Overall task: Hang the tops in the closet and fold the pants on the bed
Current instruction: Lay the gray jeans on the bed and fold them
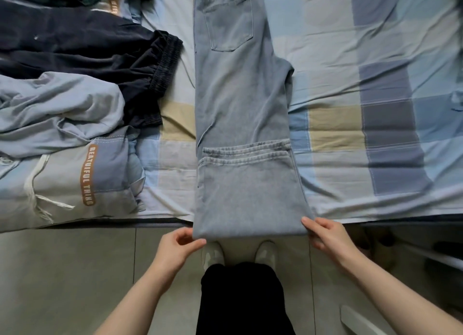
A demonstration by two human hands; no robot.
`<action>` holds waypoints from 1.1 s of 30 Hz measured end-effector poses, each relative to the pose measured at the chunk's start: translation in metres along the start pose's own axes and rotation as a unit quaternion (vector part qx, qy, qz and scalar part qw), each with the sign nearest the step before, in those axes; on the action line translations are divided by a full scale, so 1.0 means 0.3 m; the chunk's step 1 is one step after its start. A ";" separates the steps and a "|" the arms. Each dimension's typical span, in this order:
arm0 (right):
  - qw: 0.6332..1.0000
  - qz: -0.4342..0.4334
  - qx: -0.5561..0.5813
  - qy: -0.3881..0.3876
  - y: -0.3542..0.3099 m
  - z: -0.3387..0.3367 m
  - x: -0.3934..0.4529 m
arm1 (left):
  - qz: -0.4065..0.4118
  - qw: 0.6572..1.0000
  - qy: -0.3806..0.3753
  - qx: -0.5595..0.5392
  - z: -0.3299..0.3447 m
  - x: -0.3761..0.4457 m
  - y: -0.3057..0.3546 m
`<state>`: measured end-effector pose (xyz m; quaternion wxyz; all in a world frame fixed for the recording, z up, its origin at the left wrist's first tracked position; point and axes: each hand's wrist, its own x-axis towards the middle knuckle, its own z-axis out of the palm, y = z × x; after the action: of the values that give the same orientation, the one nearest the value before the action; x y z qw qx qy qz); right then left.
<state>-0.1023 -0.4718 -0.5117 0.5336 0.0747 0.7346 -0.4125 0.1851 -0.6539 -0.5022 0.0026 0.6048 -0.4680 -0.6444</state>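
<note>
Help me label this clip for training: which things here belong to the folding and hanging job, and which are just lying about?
Job:
- grey jeans, near fold pinched by left hand and right hand
- navy pants
- checked bed sheet

Lying about:
- lettered quilt
- slippers on the person's feet
- tiled floor

Under you lies a grey tiled floor, and your two pale slippers stand on it just below the mattress edge. A checked sheet in blue, cream and grey covers the bed. At your left, a bunched quilt carries a brown printed label.
</note>
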 end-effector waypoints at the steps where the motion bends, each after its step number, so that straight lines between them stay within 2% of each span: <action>1: 1.000 -0.012 0.005 -0.013 -0.008 -0.019 -0.040 | 0.011 1.000 0.011 0.002 0.002 -0.047 0.007; 5: 0.998 -0.050 0.007 -0.048 -0.073 -0.073 -0.165 | 0.092 0.993 0.062 0.050 -0.018 -0.150 0.077; 8: 0.993 -0.090 -0.067 -0.032 -0.150 -0.083 -0.197 | 0.153 0.981 0.065 0.099 -0.023 -0.167 0.162; 11: 0.973 -0.148 -0.177 -0.032 -0.250 -0.077 -0.180 | 0.158 0.981 0.056 0.100 -0.028 -0.125 0.250; 13: 0.958 -0.185 -0.215 -0.039 -0.318 -0.078 -0.152 | 0.147 0.986 0.043 0.062 -0.035 -0.083 0.307; 17: 0.966 -0.211 -0.140 -0.057 -0.434 -0.074 -0.081 | 0.139 0.990 0.025 -0.019 -0.049 0.000 0.422; 23: 0.974 -0.200 -0.018 -0.102 -0.622 -0.032 0.050 | 0.156 0.985 0.067 -0.038 -0.071 0.159 0.620; 27: 0.974 -0.212 -0.012 -0.081 -0.812 0.034 0.169 | 0.187 0.980 0.062 -0.009 -0.097 0.362 0.797; 30: 0.975 -0.216 -0.004 -0.052 -0.984 0.096 0.312 | 0.183 0.981 0.038 -0.057 -0.090 0.571 0.939; 33: 0.981 -0.179 0.061 -0.049 -1.142 0.153 0.480 | 0.184 0.981 0.007 -0.055 -0.083 0.791 1.058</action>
<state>-0.3180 -0.7729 -0.4573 0.4811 -0.0462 0.6825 -0.5482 -0.0377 -0.9822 -0.4899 0.1580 0.5116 -0.5351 -0.6534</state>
